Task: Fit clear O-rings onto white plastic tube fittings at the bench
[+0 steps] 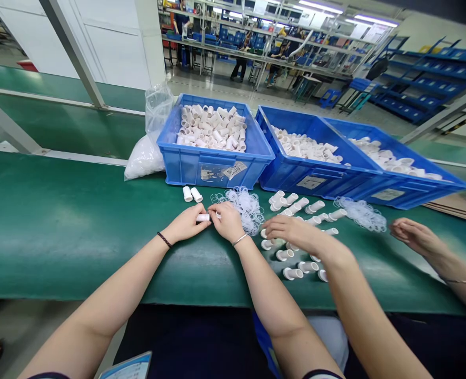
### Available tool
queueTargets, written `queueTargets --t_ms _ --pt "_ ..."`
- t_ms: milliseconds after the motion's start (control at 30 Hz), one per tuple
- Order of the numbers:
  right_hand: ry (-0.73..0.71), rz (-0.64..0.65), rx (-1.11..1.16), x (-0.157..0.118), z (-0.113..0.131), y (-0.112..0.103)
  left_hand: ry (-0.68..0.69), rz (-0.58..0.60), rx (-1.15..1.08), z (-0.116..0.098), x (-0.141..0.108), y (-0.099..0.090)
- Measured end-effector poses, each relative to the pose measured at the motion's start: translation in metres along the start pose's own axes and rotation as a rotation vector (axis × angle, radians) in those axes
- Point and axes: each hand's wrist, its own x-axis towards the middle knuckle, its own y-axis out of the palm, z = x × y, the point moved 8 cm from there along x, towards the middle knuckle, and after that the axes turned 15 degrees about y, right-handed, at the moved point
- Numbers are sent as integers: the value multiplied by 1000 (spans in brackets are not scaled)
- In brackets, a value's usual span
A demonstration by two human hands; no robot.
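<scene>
Gripped in the left hand (pixel 186 223) is a white cylindrical tube (pixel 203 217).

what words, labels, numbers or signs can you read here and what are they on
None reads clearly:
Label on left blue bin: marked, too blurred to read.
Label on middle blue bin: too small to read.
Label on right blue bin: too small to read.
Card at bottom edge: cut off, unreadable.
</scene>
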Motion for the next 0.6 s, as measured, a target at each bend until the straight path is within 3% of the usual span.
queueTargets --t_ms 67,167,267,367,467,600 --pt "26 57 21 2 -4 3 54 16 -33 -4 0 0" --pt "161 145 211 7 -15 6 66 -121 -206 -4 1 -4" --pt "335 211 501 8 -25 10 -37 -299 -515 5 1 0" --pt "477 238 715 5 -32 16 -212 -396 -874 14 -2 16" --pt "498 253 793 3 -31 22 -316 -454 -1097 16 -5 25" --pt "431 252 785 3 -27 23 -396 -483 -1233 17 -7 31"
